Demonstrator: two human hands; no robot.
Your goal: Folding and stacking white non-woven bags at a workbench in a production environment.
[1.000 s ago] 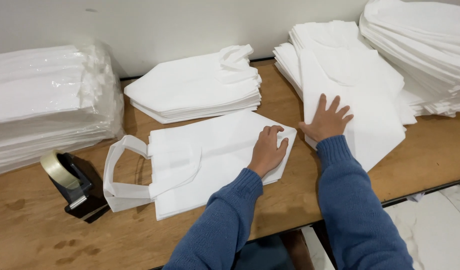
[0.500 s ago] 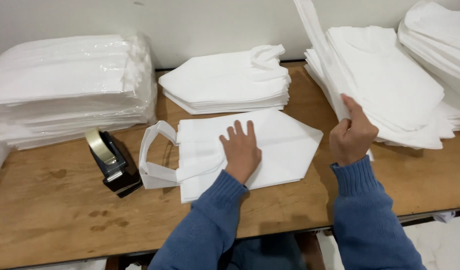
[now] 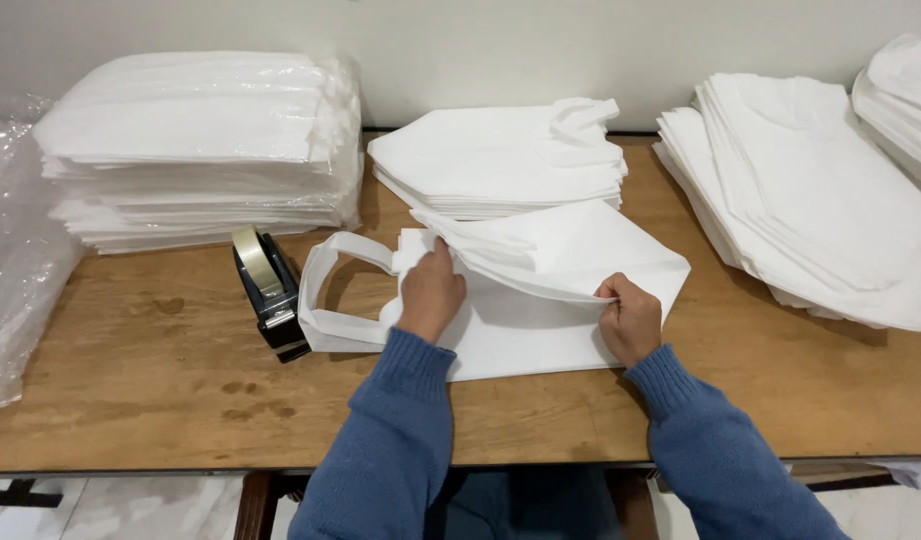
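While both hands work the flat white fabric bag with loop handles (image 3: 540, 300) in the middle of the brown wooden surface (image 3: 140, 390), the step in hand looks like folding: its upper layer is lifted and being brought over the part that lies flat. Left of the bag, beyond the black tape dispenser with its roll of pale tape (image 3: 268, 290) that stands just beside the bag's handle loop, sits a tall stack of white bags wrapped in clear plastic (image 3: 195, 145). The left hand (image 3: 430, 290), forearm in a blue sleeve running up from the near edge, rests knuckles-up on the bag near its handle end, fingers curled and pinching the raised layer's edge. Behind the bag lies a low pile of folded white bags (image 3: 500, 160). The right hand (image 3: 628, 318) is clenched on the raised layer's near edge. Right of the bag spreads a fanned heap of white bags (image 3: 810, 200). Next, I judge, the layer needs laying down square and pressing flat.
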